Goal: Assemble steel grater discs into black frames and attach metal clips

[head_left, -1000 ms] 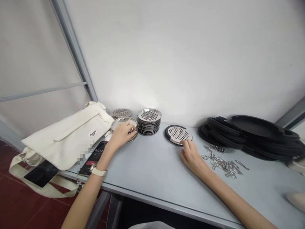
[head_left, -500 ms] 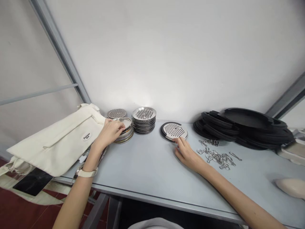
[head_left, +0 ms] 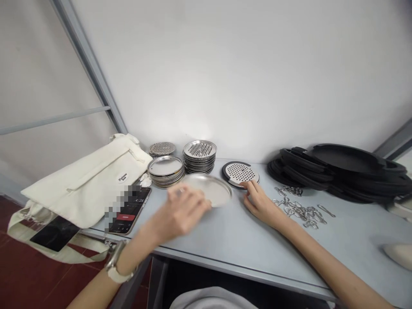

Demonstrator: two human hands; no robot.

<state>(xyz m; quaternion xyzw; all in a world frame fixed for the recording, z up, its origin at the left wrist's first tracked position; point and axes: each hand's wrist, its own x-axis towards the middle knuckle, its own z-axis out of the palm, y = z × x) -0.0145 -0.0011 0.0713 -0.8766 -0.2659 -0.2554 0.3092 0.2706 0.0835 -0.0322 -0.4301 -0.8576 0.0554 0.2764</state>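
Note:
My left hand (head_left: 183, 210), blurred by motion, is closed on the rim of a shallow round metal lid (head_left: 216, 191) and holds it over the table, tilted a little. Behind it stands a stack of similar plain lids (head_left: 165, 166). Beside that is a stack of metal grater discs (head_left: 200, 150) with raised teeth. My right hand (head_left: 260, 205) grips the near edge of a perforated metal grater disc (head_left: 241, 172), its fingertips on the rim. A black curved band (head_left: 226, 171) runs around the disc's left side.
Black round plastic parts (head_left: 341, 161) are piled at the right. Small metal clips (head_left: 299, 210) lie loose in front of them. A cream bag (head_left: 86, 180) and a phone (head_left: 130, 214) lie at the left. Another perforated stack (head_left: 162, 148) stands by the wall.
My left hand has taken a lid off the plain stack and moved it right, towards the grater disc. The right hand stays at the disc's near edge.

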